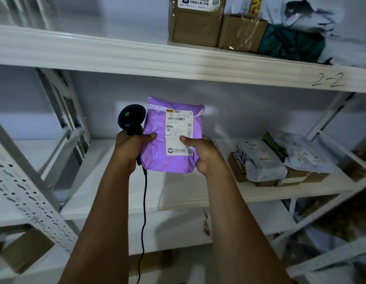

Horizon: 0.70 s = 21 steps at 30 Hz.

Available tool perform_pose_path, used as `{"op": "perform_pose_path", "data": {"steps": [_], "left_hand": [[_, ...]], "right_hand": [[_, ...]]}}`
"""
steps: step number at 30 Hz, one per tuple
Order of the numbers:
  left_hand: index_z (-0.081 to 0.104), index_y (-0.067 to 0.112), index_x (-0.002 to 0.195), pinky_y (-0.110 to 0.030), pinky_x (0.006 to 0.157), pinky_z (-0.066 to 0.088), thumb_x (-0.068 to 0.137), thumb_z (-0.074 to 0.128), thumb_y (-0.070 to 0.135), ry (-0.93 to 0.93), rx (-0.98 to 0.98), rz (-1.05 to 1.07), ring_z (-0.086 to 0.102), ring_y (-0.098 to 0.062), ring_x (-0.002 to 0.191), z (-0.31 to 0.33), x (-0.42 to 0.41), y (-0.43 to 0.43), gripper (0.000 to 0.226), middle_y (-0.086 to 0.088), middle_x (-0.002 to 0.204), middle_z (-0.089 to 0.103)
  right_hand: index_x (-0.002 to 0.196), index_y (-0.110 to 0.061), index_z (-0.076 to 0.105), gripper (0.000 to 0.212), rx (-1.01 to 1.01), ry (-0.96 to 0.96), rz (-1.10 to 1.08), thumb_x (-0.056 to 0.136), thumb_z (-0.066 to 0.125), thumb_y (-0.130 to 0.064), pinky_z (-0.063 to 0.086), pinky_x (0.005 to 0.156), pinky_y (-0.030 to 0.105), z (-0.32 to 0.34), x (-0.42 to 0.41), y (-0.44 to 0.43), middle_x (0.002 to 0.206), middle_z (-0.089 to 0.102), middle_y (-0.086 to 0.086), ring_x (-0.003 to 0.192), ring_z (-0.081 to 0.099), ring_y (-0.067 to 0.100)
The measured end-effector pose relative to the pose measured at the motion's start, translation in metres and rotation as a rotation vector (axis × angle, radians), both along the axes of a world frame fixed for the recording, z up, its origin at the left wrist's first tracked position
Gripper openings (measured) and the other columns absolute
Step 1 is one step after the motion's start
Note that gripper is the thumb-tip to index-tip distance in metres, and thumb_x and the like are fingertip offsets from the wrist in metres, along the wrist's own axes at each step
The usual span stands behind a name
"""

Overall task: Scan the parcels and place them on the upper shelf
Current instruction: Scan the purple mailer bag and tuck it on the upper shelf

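White metal shelving stands against a pale wall in dim light, and a purple parcel (155, 119) is held up in front of it, in the gap between two shelf levels. Its white shipping label (179, 130) with a barcode faces the camera.

The left hand (130, 144) is at the parcel's left edge. Its fingers curl round the handle of a black scanner (130, 116) while its thumb lies across the parcel's front. The scanner head, with a small green light, rises just beside the parcel's upper left corner, and its black cable (144, 201) hangs straight down below the parcel. The right hand (200, 152) grips the parcel's lower right side, thumb pressed on the label and fingers wrapped behind out of sight.

Above the parcel runs the upper shelf (137, 56), with "2-2" (327, 79) handwritten on its front edge, up and to the parcel's right. On it, above and right of the parcel, stand a large cardboard box (195, 27) and a smaller box (239, 33) touching it, then a dark green bag (290, 46) with a grey bag (313, 15) on top.

Behind and below the parcel is the middle shelf (178, 191). To the parcel's right on that shelf lie grey mailer bags (260, 160) piled over flat cardboard boxes (301, 177). A perforated upright (24, 181) slants well to the parcel's lower left.
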<state>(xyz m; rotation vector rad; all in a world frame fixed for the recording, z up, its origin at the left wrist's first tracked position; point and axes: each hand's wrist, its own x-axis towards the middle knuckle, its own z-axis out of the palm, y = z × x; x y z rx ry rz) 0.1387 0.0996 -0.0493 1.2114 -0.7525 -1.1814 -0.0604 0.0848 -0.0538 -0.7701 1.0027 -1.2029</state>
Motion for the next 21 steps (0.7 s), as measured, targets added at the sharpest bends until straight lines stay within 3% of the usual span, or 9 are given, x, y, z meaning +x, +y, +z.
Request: {"op": "perform_pose_path", "data": {"steps": [3,7,9,13,15,18,21], "left_hand": [[0.064,0.010,0.088,-0.034,0.069,0.063,0.075,0.083,-0.003,-0.088,0.025,0.023,0.074,-0.028,0.083,-0.002,-0.001,0.011,0.027,-0.009,0.091,0.076],[0.068,0.011,0.086,-0.051,0.087,0.061,0.077,0.081,0.002,-0.237,0.063,0.010,0.074,-0.034,0.093,-0.009,-0.001,0.011,0.019,-0.017,0.099,0.076],[0.066,0.014,0.081,-0.050,0.088,0.061,0.078,0.079,0.000,-0.254,0.073,0.003,0.074,-0.032,0.089,-0.009,-0.003,0.012,0.020,-0.015,0.093,0.075],[0.061,0.015,0.074,-0.035,0.073,0.055,0.078,0.077,-0.002,-0.293,0.067,0.038,0.063,-0.023,0.073,-0.008,-0.003,0.016,0.024,-0.005,0.076,0.065],[0.060,0.015,0.074,-0.035,0.070,0.053,0.077,0.077,-0.001,-0.292,0.087,0.068,0.062,-0.023,0.069,-0.009,-0.002,0.019,0.023,-0.006,0.075,0.065],[0.055,0.012,0.070,-0.029,0.056,0.044,0.076,0.071,-0.001,-0.282,0.133,0.095,0.060,-0.020,0.050,-0.003,-0.008,0.021,0.022,-0.005,0.061,0.059],[0.063,0.006,0.081,-0.023,0.048,0.042,0.081,0.071,0.003,-0.250,0.173,0.001,0.060,-0.017,0.044,0.015,-0.017,0.024,0.008,-0.010,0.068,0.065]], "right_hand": [[0.116,0.002,0.072,0.033,-0.001,0.087,-0.050,0.084,0.073,0.009,0.063,0.082,0.045,-0.013,-0.002,0.003,0.110,0.076,0.018,0.095,0.076,0.032],[0.112,-0.001,0.073,0.030,0.054,0.126,-0.110,0.083,0.076,0.006,0.060,0.090,0.053,-0.029,-0.002,0.006,0.105,0.078,0.013,0.097,0.076,0.033],[0.114,0.000,0.072,0.031,0.069,0.085,-0.105,0.084,0.074,0.006,0.060,0.089,0.052,-0.031,-0.001,0.011,0.107,0.078,0.014,0.098,0.076,0.034],[0.114,0.001,0.071,0.030,0.071,0.043,-0.109,0.085,0.073,0.008,0.061,0.086,0.048,-0.034,0.000,0.015,0.108,0.077,0.015,0.097,0.075,0.034],[0.109,-0.002,0.073,0.027,0.082,0.064,-0.137,0.084,0.074,0.007,0.061,0.085,0.048,-0.037,0.003,0.014,0.107,0.077,0.014,0.095,0.076,0.034],[0.089,-0.005,0.071,0.017,0.148,0.123,-0.310,0.082,0.074,0.010,0.061,0.073,0.037,-0.046,0.012,0.008,0.099,0.076,0.012,0.077,0.073,0.026],[0.073,-0.010,0.064,0.024,0.218,0.141,-0.455,0.083,0.074,0.009,0.056,0.070,0.035,-0.056,0.017,0.004,0.090,0.072,0.013,0.067,0.066,0.021]]}}
